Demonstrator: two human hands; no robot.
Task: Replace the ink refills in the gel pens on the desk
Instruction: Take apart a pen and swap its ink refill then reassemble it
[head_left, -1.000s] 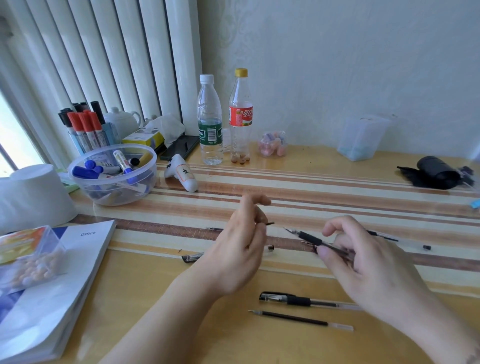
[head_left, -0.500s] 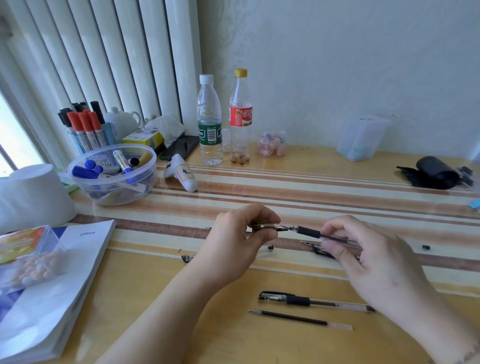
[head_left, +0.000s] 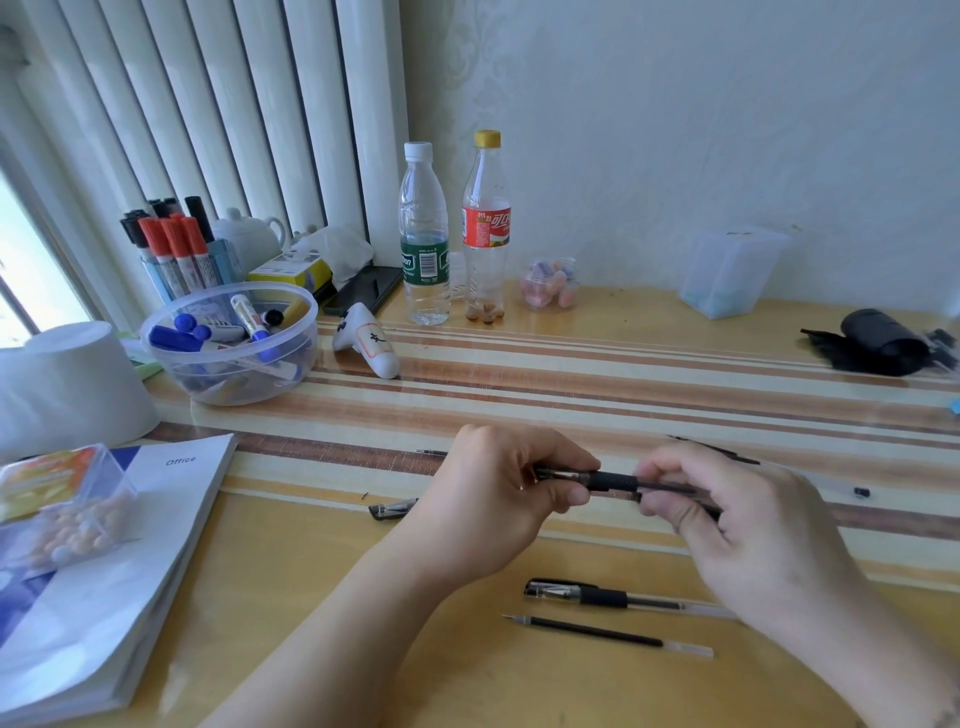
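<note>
I hold one gel pen level above the striped worktop, between both hands. My left hand has its fingers curled round the capped end, thumb underneath. My right hand pinches the clear barrel, fingers closed on it just beside the black rubber grip. The step looks like pressing the cap home after a refill change. To do it well, I would keep cap and barrel in one straight line and push gently until it seats, so the tip inside is not bent.

Nearer me on the worktop lie a second capped pen and, just beside it, a loose black refill. A separate cap rests to the left of my left hand.

Readable writing: the word "Office" on a booklet at my left. A red-labelled bottle carries Chinese characters too small to read; the label on the green-labelled bottle shows only a barcode.
</note>
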